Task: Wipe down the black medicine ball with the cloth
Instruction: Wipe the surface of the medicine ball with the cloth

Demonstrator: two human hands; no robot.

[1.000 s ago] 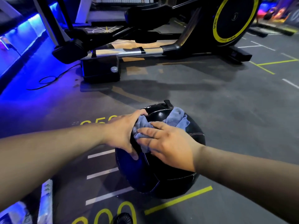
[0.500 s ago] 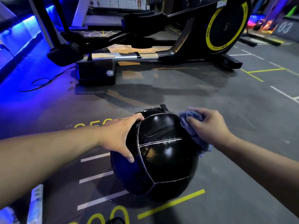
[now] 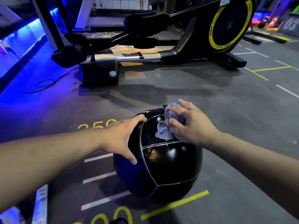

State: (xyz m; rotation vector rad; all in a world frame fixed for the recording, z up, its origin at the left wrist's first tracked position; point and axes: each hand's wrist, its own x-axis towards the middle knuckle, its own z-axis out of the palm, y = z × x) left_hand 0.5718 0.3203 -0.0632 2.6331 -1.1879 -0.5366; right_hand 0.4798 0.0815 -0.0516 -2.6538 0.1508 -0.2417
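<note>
Grey rubber floor (image 3: 226,110), marked with yellow and white lines, fills the view. A black-and-yellow elliptical trainer (image 3: 229,25) stands across it from 11 to 1 o'clock. At 6 o'clock the black medicine ball (image 3: 169,167) sits on the floor (white stitched seams, glossy skin). The left hand (image 3: 119,139) lies on the ball's 9 o'clock flank, fingers spread and straight, gripping nothing. The right hand (image 3: 192,126) is at the ball's 1 o'clock shoulder, thumb and fingers closed over the bunched blue-grey cloth (image 3: 163,131), pressing it against the top panel.
</note>
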